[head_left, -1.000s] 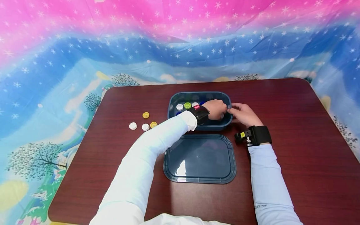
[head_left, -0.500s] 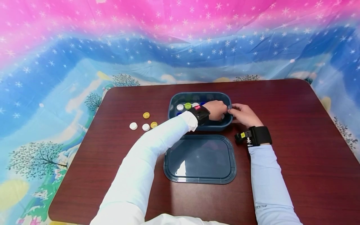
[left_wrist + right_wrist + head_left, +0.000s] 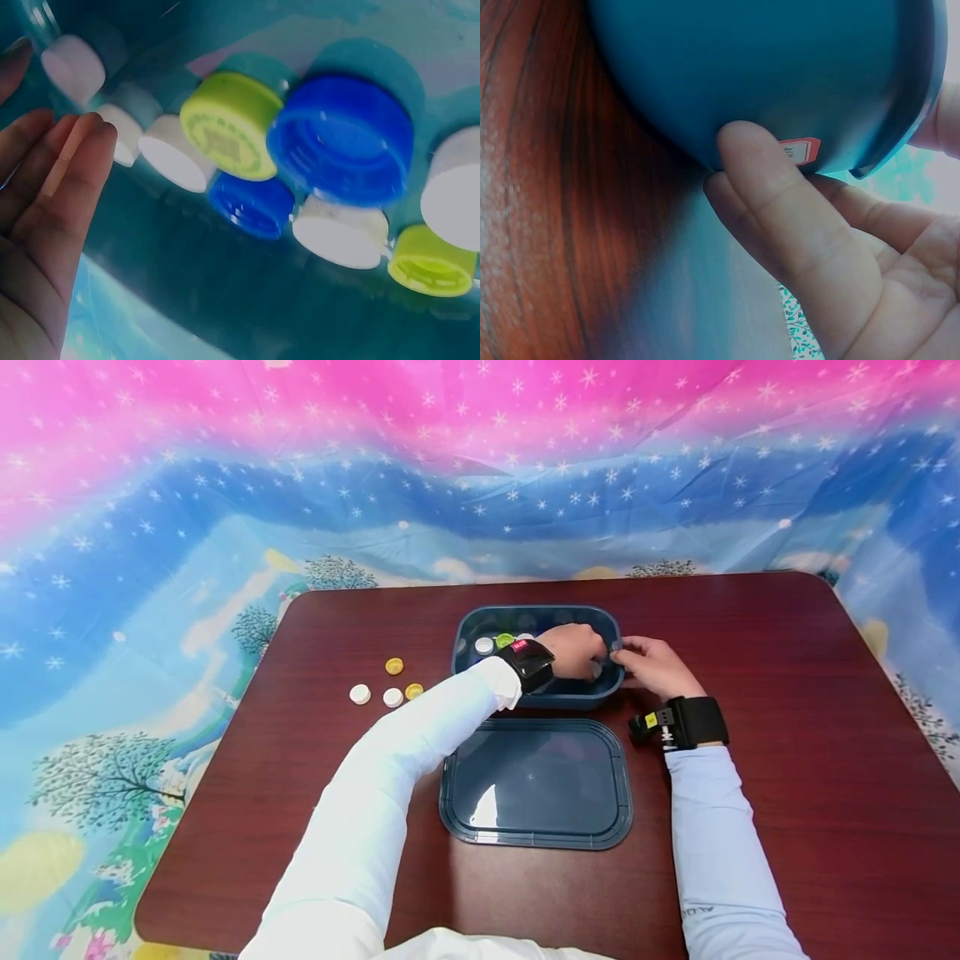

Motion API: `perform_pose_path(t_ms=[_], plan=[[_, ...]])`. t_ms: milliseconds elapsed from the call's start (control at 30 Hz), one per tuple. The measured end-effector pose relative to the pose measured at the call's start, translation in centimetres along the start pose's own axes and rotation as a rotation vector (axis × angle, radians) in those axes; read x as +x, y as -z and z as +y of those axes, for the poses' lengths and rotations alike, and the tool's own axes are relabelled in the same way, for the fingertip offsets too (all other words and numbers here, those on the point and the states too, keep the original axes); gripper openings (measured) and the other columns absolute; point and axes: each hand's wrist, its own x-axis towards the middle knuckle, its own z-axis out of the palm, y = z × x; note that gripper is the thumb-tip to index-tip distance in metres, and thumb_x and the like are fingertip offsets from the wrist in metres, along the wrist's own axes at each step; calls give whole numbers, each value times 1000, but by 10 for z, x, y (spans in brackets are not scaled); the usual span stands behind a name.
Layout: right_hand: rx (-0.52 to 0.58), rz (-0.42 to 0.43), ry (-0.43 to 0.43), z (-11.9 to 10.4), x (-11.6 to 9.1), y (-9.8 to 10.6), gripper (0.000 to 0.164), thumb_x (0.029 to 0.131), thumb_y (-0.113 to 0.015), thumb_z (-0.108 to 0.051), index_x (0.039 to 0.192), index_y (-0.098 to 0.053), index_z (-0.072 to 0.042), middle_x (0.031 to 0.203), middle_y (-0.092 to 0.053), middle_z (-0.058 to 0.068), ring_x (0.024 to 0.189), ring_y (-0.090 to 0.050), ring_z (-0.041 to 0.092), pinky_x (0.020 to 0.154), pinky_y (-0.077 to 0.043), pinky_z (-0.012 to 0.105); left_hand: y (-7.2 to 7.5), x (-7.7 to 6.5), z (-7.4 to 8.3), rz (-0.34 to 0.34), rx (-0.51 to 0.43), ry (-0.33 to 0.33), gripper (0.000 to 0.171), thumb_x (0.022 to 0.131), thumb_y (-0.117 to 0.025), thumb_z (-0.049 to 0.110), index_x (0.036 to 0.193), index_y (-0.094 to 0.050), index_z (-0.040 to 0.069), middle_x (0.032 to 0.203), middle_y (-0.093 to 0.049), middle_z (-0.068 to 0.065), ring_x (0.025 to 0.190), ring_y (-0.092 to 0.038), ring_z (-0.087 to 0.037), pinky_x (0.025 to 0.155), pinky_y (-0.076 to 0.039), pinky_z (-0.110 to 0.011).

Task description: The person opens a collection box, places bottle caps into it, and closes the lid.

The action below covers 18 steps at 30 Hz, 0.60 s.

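My left hand point(image 3: 573, 652) reaches down inside a dark blue-grey plastic box point(image 3: 570, 701), at its right end. In the left wrist view its fingers point(image 3: 79, 169) lie together and nearly straight, tips right at a white bottle cap point(image 3: 120, 135), with nothing seen gripped. More caps line the box: a lime-green cap point(image 3: 232, 124), a large blue cap point(image 3: 341, 139), a smaller blue cap point(image 3: 251, 204) and several white ones. My right hand point(image 3: 656, 668) holds the box's right end, thumb at the rim and fingers point(image 3: 757, 165) against the outer wall beside a small red-edged sticker point(image 3: 801, 151).
The box's flat lid point(image 3: 536, 785) lies on the dark red wooden table point(image 3: 787, 693) in front of the box. Left of the box are loose caps, among them a yellow cap point(image 3: 394, 667) and a white cap point(image 3: 360, 694). A patterned cloth point(image 3: 480, 527) hangs behind.
My left hand has shifted slightly left within the box and covers more of a blue cap. The right hand keeps its hold on the box end. The head view has swung a little.
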Motion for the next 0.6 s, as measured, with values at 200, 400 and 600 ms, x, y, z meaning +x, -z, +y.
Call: perform_pose_path(t_ms=[200,400,600], plan=[[-11,17,-15,-1,-1,-2,56,104,-45,-26,149,-31,4,138,-44,27,113,-57,41,91,-48,45,14,-18,-6,39,-18,4,33,92,-68,27,121,-69,11,114,-68,0,97,-63,-10,86,-47,-22],[-11,22,-36,-4,0,-3,59,103,-46,-28,150,-28,3,139,-43,28,113,-57,40,92,-48,45,35,-45,-13,86,-48,52,45,89,-72,30,128,-65,8,127,-63,-4,116,-58,-16,97,-44,-25],[-13,28,-30,-4,0,-4,59,103,-46,-26,150,-27,5,137,-44,29,111,-58,38,90,-49,43,49,-73,-23,145,-39,113,46,89,-72,32,129,-65,11,128,-63,-3,117,-57,-16,97,-43,-27]])
